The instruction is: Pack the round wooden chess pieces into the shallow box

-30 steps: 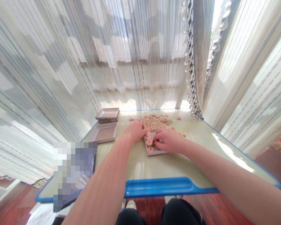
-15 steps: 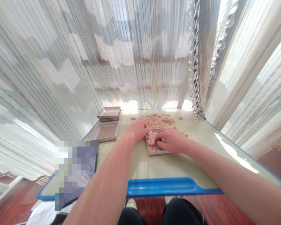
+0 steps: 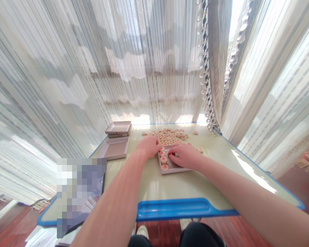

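A small shallow grey tray (image 3: 179,167) lies in the middle of the pale green table (image 3: 185,185). A column of round wooden chess pieces (image 3: 164,159) with red marks fills its left side. My left hand (image 3: 149,145) rests curled at the tray's far left corner, its fingertips hidden among the pieces. My right hand (image 3: 184,155) lies over the tray with its fingers pinched together on a piece beside the column. A loose heap of the same wooden pieces (image 3: 170,135) is spread just beyond both hands.
An open grey box (image 3: 114,149) and a stacked box lid (image 3: 118,128) sit at the left of the table. A blurred dark object (image 3: 79,192) lies at the near left corner. Sheer curtains surround the table; a blue rim (image 3: 175,208) edges its front.
Both hands have stayed at the tray. My right hand's fingers have shifted slightly along the column of pieces; the view has tilted a little.
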Available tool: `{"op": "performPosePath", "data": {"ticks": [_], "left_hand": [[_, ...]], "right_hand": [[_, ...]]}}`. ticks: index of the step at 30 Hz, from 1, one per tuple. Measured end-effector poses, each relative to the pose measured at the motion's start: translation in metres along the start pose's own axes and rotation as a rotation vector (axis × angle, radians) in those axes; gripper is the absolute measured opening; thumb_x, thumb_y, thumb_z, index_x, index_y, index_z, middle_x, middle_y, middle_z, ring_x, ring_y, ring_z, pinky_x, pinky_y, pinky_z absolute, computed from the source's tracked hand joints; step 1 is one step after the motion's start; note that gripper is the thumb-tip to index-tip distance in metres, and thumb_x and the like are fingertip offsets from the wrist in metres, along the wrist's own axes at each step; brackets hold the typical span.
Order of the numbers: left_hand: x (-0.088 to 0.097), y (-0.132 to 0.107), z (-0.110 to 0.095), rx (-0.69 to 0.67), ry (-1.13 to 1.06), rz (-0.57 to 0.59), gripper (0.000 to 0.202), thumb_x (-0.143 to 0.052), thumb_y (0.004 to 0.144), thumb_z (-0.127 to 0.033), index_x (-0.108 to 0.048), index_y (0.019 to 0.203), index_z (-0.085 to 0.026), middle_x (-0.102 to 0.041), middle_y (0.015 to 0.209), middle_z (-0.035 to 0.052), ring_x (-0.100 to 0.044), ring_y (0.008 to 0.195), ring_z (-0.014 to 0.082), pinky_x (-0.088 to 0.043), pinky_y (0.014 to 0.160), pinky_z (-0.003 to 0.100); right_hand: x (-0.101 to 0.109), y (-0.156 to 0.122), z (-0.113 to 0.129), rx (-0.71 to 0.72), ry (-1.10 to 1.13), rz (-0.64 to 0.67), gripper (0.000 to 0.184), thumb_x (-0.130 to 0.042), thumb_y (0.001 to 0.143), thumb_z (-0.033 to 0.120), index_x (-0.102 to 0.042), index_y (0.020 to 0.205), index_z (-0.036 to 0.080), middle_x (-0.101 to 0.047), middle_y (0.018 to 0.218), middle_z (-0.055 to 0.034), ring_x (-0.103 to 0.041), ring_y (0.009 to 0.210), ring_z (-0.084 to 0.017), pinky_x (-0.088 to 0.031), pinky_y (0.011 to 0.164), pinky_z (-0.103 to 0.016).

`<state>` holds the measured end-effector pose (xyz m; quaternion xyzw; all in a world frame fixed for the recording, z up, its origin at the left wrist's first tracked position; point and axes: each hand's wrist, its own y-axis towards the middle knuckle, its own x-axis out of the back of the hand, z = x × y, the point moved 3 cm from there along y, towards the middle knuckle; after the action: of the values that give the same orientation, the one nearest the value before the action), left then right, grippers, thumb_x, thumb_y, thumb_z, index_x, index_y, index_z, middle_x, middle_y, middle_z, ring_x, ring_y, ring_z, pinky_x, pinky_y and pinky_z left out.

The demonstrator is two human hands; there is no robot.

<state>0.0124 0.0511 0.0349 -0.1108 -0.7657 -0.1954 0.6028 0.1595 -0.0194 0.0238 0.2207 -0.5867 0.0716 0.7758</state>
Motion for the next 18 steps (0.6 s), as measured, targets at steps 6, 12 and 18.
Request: {"op": "performPosePath", "data": {"ticks": [6, 12, 18], "left_hand": [[0.0004, -0.0001, 0.0013, 0.021, 0.011, -0.010, 0.015, -0.050, 0.070, -0.028, -0.061, 0.067, -0.019, -0.064, 0.073, 0.0032, -0.057, 0.066, 0.0159, -0.039, 0.059, 0.026], [0.0004, -0.0005, 0.0016, 0.025, 0.008, -0.003, 0.016, -0.050, 0.071, -0.028, -0.062, 0.068, -0.019, -0.065, 0.073, 0.0030, -0.057, 0.067, 0.0158, -0.040, 0.060, 0.025], [-0.0001, -0.0003, 0.0014, 0.028, 0.022, -0.002, 0.017, -0.049, 0.071, -0.028, -0.062, 0.067, -0.019, -0.064, 0.072, 0.0028, -0.056, 0.067, 0.0149, -0.040, 0.061, 0.024]], "right_hand": [[-0.0012, -0.0001, 0.0083, 0.087, -0.013, 0.052, 0.024, -0.046, 0.081, 0.023, -0.069, 0.086, 0.025, -0.066, 0.090, -0.0026, -0.057, 0.088, -0.018, -0.039, 0.070, -0.027], [-0.0033, 0.0003, 0.0076, 0.081, -0.013, 0.046, 0.026, -0.045, 0.081, 0.024, -0.069, 0.090, 0.025, -0.066, 0.092, -0.0023, -0.056, 0.088, -0.019, -0.039, 0.069, -0.027], [-0.0031, 0.0000, 0.0084, 0.070, -0.024, 0.070, 0.026, -0.046, 0.081, 0.025, -0.069, 0.094, 0.025, -0.065, 0.093, -0.0028, -0.055, 0.091, -0.019, -0.039, 0.070, -0.026]]}}
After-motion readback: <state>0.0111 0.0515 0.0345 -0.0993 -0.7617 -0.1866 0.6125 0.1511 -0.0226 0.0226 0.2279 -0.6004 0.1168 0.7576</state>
